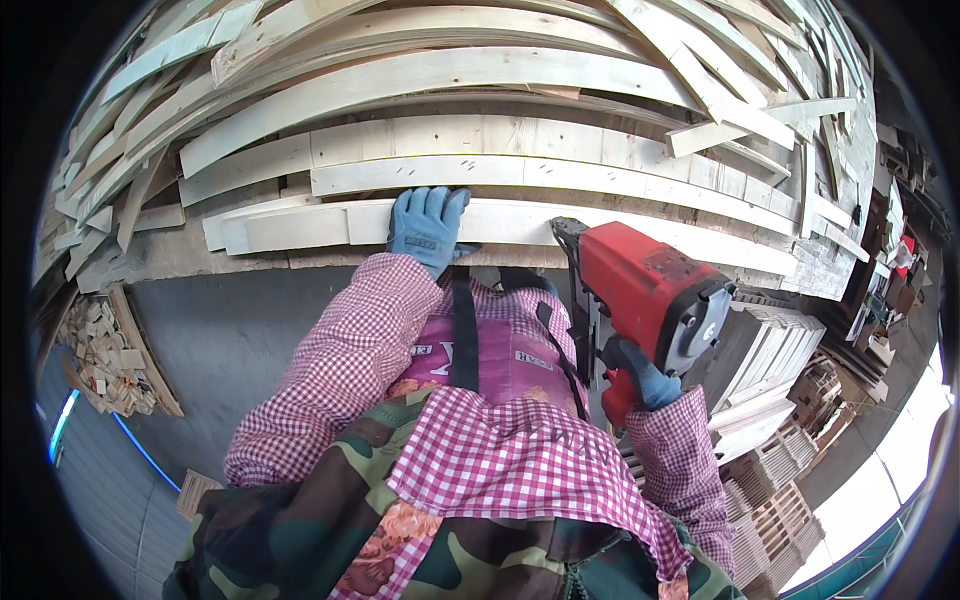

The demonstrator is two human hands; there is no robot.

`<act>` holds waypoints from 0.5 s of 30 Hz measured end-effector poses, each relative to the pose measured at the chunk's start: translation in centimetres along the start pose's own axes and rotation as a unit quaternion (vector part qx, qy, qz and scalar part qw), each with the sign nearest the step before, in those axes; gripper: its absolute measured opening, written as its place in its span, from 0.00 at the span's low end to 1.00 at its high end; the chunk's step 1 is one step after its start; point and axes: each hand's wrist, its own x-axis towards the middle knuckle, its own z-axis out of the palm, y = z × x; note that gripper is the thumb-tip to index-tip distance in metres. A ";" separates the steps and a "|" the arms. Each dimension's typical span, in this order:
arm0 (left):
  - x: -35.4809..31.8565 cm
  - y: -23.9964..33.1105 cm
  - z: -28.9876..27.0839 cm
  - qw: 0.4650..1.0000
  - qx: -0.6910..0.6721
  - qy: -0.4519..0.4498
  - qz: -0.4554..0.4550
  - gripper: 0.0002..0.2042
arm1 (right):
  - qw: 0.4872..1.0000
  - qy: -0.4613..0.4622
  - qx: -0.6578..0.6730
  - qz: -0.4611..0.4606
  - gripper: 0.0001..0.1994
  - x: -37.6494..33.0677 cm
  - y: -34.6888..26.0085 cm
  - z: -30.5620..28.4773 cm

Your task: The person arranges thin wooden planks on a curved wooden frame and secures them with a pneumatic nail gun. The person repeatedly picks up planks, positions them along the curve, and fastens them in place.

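Note:
My left hand (428, 230), in a blue glove, grips the nearest wooden board (515, 222) at the bench's front edge. Its fingers lie over the board's top, and the thumb points right along the near side. In my right hand (652, 378), also gloved in blue, is the handle of a red nail gun (640, 285). The gun's dark nose touches or hovers just over the same board, to the right of my left hand; the exact contact cannot be told. Just beyond lies a second pale board (480, 172), running nearly parallel, with short dark marks on it.
More long planks (440, 75) are heaped across the far side, some crossing at angles on the right. A bin of wood offcuts (105, 350) stands at the lower left. Stacked timber (765, 360) and wooden pallets (770, 510) are on the floor to the right.

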 end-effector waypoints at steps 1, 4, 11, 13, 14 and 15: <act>0.0 -0.3 0.2 1.000 0.004 0.010 0.007 0.37 | 1.000 -0.010 0.005 0.010 0.26 -0.2 -3.3 0.9; 0.2 -0.4 0.7 0.999 0.021 0.045 0.021 0.28 | 0.998 0.003 -0.053 -0.037 0.22 0.0 -6.3 2.5; -0.2 -0.6 1.5 0.998 0.037 0.056 0.022 0.39 | 0.976 0.041 -0.159 -0.142 0.12 1.8 -7.6 1.5; 0.1 -0.6 1.4 0.997 0.037 0.064 0.025 0.40 | 0.979 0.036 -0.151 -0.136 0.12 2.2 -7.8 1.3; 0.1 -0.6 1.3 0.998 0.011 0.054 0.020 0.40 | 0.981 0.031 -0.144 -0.130 0.11 2.2 -7.9 1.2; 0.2 -0.6 1.0 0.999 -0.016 0.046 0.013 0.39 | 0.983 0.025 -0.136 -0.124 0.11 2.2 -8.3 1.1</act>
